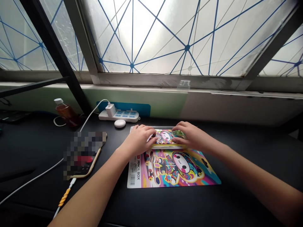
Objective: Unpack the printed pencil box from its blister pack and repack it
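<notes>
Pencil box [164, 137] lies with its long axis running left to right on the table [35, 148], just beyond a printed cartoon card [180, 168]. The left hand [138, 142] curves over its left end and the right hand [189, 135] over its right, equally near; whether either grips, I cannot tell. Farther off sits a power strip [118, 115].

Left hand [138, 141] curled, palm down, right hand [187, 134] fingers spread, both forearms reaching forward

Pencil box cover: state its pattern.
Pencil box cover: cartoon skateboarder on bright colours; head view.
</notes>
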The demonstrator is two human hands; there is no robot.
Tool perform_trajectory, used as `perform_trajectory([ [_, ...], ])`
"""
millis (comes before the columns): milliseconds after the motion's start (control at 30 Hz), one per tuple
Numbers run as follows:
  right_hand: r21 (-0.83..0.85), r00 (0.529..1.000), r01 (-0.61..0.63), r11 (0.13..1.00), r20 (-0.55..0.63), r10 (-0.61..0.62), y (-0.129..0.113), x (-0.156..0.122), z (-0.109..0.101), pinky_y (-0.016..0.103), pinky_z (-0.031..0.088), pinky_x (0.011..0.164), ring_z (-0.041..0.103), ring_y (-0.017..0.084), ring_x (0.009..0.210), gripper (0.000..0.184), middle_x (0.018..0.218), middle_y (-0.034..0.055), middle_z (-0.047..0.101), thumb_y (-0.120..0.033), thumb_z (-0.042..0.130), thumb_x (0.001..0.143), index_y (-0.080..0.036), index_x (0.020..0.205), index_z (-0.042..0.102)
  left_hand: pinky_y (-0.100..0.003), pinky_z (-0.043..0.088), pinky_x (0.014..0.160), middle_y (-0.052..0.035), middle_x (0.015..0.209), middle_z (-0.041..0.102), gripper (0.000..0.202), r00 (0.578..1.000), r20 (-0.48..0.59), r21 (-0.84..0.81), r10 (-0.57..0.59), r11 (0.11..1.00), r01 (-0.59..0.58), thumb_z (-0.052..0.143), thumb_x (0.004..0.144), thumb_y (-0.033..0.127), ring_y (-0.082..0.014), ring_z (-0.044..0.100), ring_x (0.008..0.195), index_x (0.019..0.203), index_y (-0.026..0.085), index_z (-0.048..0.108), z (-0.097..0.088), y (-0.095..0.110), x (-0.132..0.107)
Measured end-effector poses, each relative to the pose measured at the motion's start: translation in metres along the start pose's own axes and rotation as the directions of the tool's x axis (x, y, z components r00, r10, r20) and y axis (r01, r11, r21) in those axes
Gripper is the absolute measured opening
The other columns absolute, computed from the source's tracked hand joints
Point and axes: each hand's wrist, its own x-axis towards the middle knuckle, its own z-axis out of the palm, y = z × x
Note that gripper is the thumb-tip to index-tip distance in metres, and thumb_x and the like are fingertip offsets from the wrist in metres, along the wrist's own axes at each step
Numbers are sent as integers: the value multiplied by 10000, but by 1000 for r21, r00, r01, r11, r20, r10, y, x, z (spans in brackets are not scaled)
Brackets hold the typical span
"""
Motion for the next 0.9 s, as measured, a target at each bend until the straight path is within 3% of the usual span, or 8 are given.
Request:
perform_trajectory([
  [133, 47, 995, -20, 999, 102, 15, 32, -3, -3, 483, 543, 932, 601, 328, 1129, 603, 1194, 135, 632, -681, 650, 832, -221, 1221, 672, -469, 391, 1079, -54, 1331, 675, 322, 999, 22, 3, -35, 999, 35, 570, 988, 431, -282, 579, 1208, 1247, 262, 658, 0, 2, 0],
  [400, -19, 989, -75, 997, 129, 77, 30, 4, -1, 499, 531, 936, 571, 340, 1128, 606, 1173, 122, 599, -680, 721, 753, -242, 1166, 656, -526, 363, 1099, -104, 1343, 638, 452, 996, 23, 56, -85, 995, 83, 585, 964, 495, -315, 553, 1224, 1335, 237, 597, 0, 5, 1],
  [533, -78, 998, -41, 996, 43, 44, 27, 11, -2, 515, 505, 939, 573, 338, 1093, 573, 1160, 117, 609, -622, 806, 665, -230, 1038, 616, -594, 301, 1135, -118, 1372, 622, 577, 993, -11, 54, -120, 991, 120, 619, 926, 577, -343, 537, 1262, 1387, 235, 557, -1, 5, -1],
  [600, -83, 999, -37, 996, 10, 38, 24, 11, -1, 522, 500, 946, 589, 341, 1092, 588, 1146, 116, 633, -593, 824, 653, -223, 1043, 587, -572, 331, 1119, -116, 1360, 636, 614, 989, -44, 65, -140, 988, 143, 620, 920, 598, -346, 547, 1255, 1409, 236, 540, -3, 2, -2],
  [767, -85, 997, -36, 996, -72, 30, 13, 2, 7, 618, 363, 1126, 682, 292, 935, 539, 973, 60, 688, -516, 805, 737, -207, 1092, 541, -454, 475, 961, -125, 1175, 724, 640, 965, -121, 75, -235, 967, 245, 700, 859, 614, -342, 631, 1115, 1327, 185, 622, -11, -8, -3],
  [900, -150, 939, 122, 981, -304, -163, 1, -9, 0, 612, 372, 1135, 668, 273, 933, 361, 998, 74, 667, -400, 698, 887, -196, 1139, 537, -428, 510, 902, -92, 1066, 720, 499, 955, -252, 112, -154, 976, 187, 853, 756, 484, -316, 634, 1031, 1132, 183, 722, -24, 0, -4],
])
